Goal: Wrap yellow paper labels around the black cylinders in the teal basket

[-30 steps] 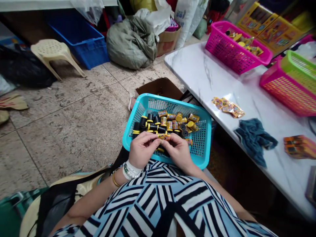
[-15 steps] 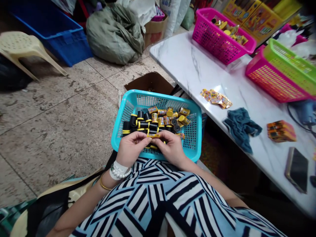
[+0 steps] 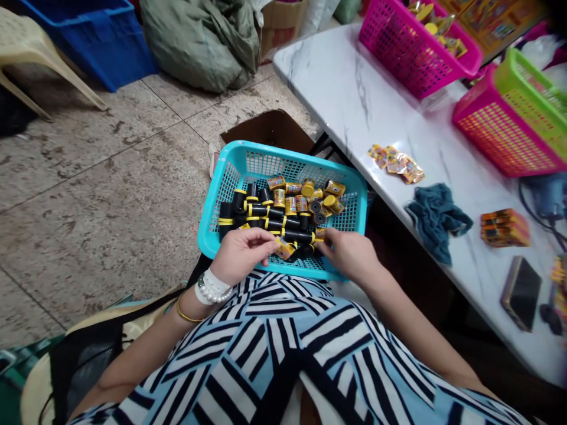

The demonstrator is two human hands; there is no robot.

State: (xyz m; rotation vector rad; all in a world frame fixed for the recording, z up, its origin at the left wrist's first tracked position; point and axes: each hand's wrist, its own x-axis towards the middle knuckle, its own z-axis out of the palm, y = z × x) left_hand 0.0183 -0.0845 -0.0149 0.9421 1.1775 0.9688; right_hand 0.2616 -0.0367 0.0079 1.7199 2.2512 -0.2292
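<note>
A turquoise plastic basket (image 3: pixel 212 206) rests at my lap, holding several small black canisters (image 3: pixel 268 211) with yellow caps. Towards its far right side lie canisters in yellow printed wrapping (image 3: pixel 290 205). Between thumb and fingers, my left hand (image 3: pixel 245 251) pinches a small yellow printed label (image 3: pixel 284 248) above the near part of the basket. My right hand (image 3: pixel 353 254) is over the basket's right side, its fingers closed down among the canisters by a yellow wrapped one. What those fingertips hold, if anything, is hidden.
The marble-patterned table (image 3: pixel 332 77) on the right bears a pile of yellow labels (image 3: pixel 396 163), a teal cloth (image 3: pixel 438 218), an orange packet stack (image 3: pixel 505 228), a phone (image 3: pixel 521 293) and a pink basket (image 3: pixel 416 53). A cardboard box (image 3: pixel 270 130) stands beyond the turquoise basket.
My hands were together on a small yellow strip and have come apart. My right hand has moved right to the canisters; the left keeps the label. The camera view has tilted down slightly.
</note>
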